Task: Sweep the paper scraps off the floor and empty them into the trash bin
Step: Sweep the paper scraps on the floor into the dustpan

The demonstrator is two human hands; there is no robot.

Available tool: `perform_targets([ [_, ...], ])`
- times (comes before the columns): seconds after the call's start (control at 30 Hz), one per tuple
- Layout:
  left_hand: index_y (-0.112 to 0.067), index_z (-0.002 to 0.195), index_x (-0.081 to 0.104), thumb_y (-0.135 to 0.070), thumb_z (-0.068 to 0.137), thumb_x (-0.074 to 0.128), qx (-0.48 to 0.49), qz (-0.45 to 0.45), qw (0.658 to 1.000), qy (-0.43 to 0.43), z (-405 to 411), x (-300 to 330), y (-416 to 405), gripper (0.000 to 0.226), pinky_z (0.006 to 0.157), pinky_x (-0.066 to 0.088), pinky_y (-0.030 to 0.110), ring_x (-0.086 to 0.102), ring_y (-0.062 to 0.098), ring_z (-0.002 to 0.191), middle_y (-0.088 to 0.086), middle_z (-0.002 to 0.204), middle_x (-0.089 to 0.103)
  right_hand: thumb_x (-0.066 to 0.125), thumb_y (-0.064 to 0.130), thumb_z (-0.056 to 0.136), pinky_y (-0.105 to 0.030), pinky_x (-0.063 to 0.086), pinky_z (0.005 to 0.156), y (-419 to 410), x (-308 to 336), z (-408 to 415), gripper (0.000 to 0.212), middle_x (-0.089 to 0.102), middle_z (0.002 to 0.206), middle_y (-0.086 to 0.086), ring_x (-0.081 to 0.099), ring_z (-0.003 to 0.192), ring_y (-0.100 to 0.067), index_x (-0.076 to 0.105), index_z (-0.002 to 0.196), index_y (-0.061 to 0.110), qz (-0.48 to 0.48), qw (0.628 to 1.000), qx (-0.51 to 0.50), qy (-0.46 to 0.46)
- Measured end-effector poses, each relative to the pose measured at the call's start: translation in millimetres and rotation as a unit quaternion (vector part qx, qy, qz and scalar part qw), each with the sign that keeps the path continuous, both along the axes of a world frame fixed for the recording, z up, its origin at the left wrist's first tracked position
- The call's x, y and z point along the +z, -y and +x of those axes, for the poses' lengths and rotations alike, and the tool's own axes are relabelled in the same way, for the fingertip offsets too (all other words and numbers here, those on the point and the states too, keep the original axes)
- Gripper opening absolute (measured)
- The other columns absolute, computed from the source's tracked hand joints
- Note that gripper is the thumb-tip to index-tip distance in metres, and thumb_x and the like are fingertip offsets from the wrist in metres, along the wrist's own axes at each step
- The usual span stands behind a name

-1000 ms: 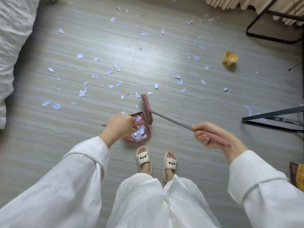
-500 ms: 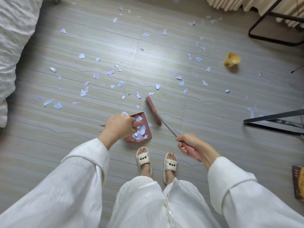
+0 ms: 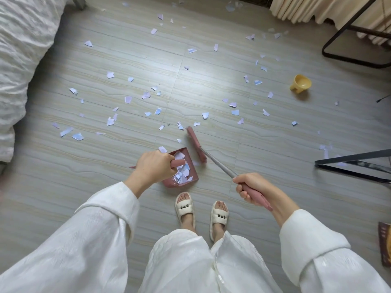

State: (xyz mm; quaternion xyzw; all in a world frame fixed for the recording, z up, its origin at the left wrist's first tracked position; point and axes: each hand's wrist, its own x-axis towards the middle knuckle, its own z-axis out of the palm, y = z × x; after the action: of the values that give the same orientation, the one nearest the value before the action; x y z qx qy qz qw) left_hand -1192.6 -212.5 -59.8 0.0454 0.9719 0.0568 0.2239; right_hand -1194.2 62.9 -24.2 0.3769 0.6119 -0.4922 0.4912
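scraps in dustpan | broom head just right | cup far right, probably tipped

Both hands forward, fingers curled.

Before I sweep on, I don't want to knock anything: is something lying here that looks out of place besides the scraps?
Yes. A yellow cup lies tipped on its side on the floor, far right, with paper scraps scattered to its left. Nothing seems spilled from it. The broom and dustpan are well short of it.
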Motion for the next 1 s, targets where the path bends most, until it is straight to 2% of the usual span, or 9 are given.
perform_targets([
  [0.1,-0.023,0.077,0.063,-0.040,0.083,0.051,0.030,0.010,0.999,-0.009,5,2,-3,0.021,0.060,0.034,0.027,0.061,0.029,0.079,0.004,0.077,0.066,0.048,0.010,0.095,-0.009,0.028,0.029,0,-3,1,0.018,0.043,0.056,-0.002,0.037,0.026,-0.006,0.044,0.078,0.013,0.003,1.000,-0.024,-0.006],
  [0.33,-0.024,0.076,0.062,-0.035,0.084,0.049,0.066,0.002,0.998,-0.012,9,15,-4,0.019,0.059,0.031,0.027,0.051,0.026,0.069,0.004,0.076,0.065,0.050,0.011,0.094,-0.011,0.030,0.029,-5,-11,6,0.017,0.046,0.059,-0.002,0.040,0.027,-0.006,0.047,0.077,0.010,0.011,0.998,-0.062,-0.025],
  [0.5,-0.025,0.078,0.064,-0.029,0.080,0.053,0.080,0.011,0.997,-0.021,11,22,-3,0.011,0.058,0.031,0.027,0.046,0.027,0.064,0.006,0.072,0.063,0.052,0.012,0.093,-0.012,0.033,0.030,-6,-18,6,0.014,0.049,0.052,0.000,0.042,0.029,-0.007,0.050,0.079,0.010,0.000,0.997,-0.078,-0.028],
  [0.6,-0.024,0.072,0.060,-0.029,0.079,0.054,0.087,0.011,0.996,-0.020,10,24,-2,0.010,0.057,0.030,0.027,0.043,0.026,0.062,0.002,0.065,0.054,0.053,0.012,0.092,-0.012,0.033,0.030,-5,-22,6,0.014,0.050,0.047,0.001,0.042,0.028,-0.007,0.050,0.079,0.010,0.000,0.997,-0.075,-0.025],
  [0.73,-0.025,0.060,0.045,-0.031,0.077,0.054,0.095,0.010,0.995,-0.010,9,25,-1,0.020,0.056,0.029,0.027,0.043,0.024,0.062,-0.002,0.060,0.046,0.052,0.012,0.093,-0.012,0.031,0.029,-2,-24,5,0.016,0.049,0.047,0.001,0.041,0.028,-0.007,0.049,0.077,0.010,-0.002,0.998,-0.066,-0.012],
  [1.0,-0.026,0.051,0.034,-0.034,0.080,0.053,0.120,0.011,0.993,-0.016,16,32,4,0.035,0.056,0.029,0.027,0.043,0.024,0.060,-0.007,0.053,0.041,0.050,0.010,0.095,-0.009,0.029,0.029,12,-24,4,0.018,0.044,0.058,-0.003,0.038,0.025,-0.007,0.045,0.077,0.011,-0.014,0.999,-0.032,-0.007],
])
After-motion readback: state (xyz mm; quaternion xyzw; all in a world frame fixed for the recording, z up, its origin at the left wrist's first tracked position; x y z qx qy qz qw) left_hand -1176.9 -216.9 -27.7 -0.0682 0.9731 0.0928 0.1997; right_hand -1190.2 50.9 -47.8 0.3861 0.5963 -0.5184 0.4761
